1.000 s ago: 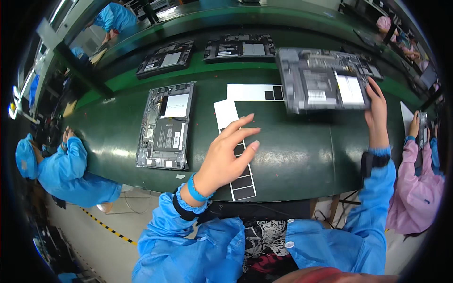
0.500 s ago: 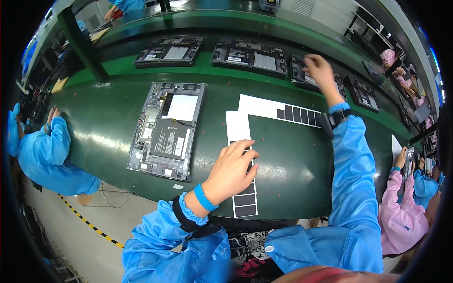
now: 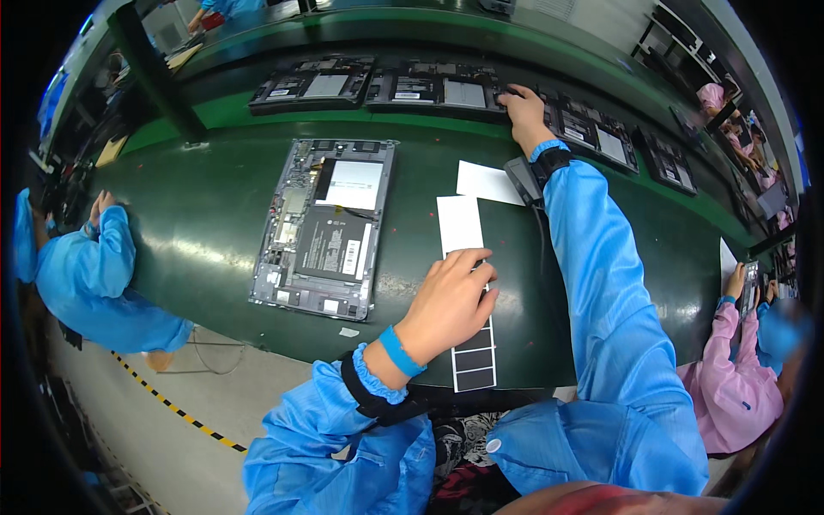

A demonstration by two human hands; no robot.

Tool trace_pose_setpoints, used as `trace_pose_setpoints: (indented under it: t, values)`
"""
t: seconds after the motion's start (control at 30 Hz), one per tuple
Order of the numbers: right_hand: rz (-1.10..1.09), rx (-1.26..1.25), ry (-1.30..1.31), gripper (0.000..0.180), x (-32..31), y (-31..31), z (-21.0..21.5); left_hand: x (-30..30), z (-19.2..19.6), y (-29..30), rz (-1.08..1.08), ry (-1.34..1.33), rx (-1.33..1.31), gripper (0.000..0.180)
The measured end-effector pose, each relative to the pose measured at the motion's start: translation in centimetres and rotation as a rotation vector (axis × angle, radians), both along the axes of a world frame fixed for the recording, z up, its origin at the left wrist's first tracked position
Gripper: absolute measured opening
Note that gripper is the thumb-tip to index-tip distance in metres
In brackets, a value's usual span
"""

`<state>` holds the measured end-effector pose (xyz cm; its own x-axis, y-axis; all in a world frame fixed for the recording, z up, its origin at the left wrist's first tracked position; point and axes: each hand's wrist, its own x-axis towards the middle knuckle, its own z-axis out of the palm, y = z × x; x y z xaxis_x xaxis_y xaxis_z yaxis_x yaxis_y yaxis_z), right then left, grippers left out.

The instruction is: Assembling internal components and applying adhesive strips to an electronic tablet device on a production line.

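Note:
My left hand (image 3: 453, 296) rests on a white strip with black rectangular stickers (image 3: 475, 359), fingers bent over its middle and thumb apart. My right hand (image 3: 525, 116) reaches to the back row and grips the right end of an opened tablet (image 3: 463, 93), whose batteries and boards show; its fingertips are partly hidden. Another opened tablet (image 3: 330, 232) lies in front of me, left of the strip, with a black battery and a silver panel exposed. A second white sheet (image 3: 487, 183) lies behind the strip, partly covered by my right wrist and a black wristband device (image 3: 522, 180).
More opened tablets stand along the back ledge, at the left (image 3: 313, 84) and right (image 3: 592, 137). A green post (image 3: 159, 77) rises at the back left. A small clear scrap (image 3: 348, 332) lies near the front edge. Co-workers sit at the left (image 3: 86, 266) and right (image 3: 730, 386).
My right hand has moved left and taken hold of the back-row tablet's end. That tablet has slid left, close to its neighbour. My left hand stays on the strip.

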<state>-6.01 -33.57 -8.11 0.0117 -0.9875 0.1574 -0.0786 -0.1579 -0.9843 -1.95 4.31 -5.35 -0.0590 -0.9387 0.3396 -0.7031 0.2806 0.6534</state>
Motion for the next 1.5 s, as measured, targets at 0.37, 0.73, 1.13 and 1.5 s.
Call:
trace_pose_setpoints:
  t: [0.37,0.73,1.13,1.5]
  values:
    - [-0.121,0.013,-0.219,0.044,3.6,1.4,1.3,0.0,-0.4,-0.7,-0.027,0.066,-0.043,0.013]
    - [0.052,-0.039,-0.382,0.043,-23.2,18.2,11.4,0.6,-0.5,0.7,0.126,-0.259,0.057,0.042]
    - [-0.109,-0.329,0.706,0.03,-29.3,32.3,5.7,-0.5,5.5,-1.8,0.022,-0.046,0.003,0.025]
    - [0.376,0.021,0.043,0.037,-17.0,17.5,7.8,-1.4,0.1,-12.4,-0.12,-0.446,0.144,0.054]
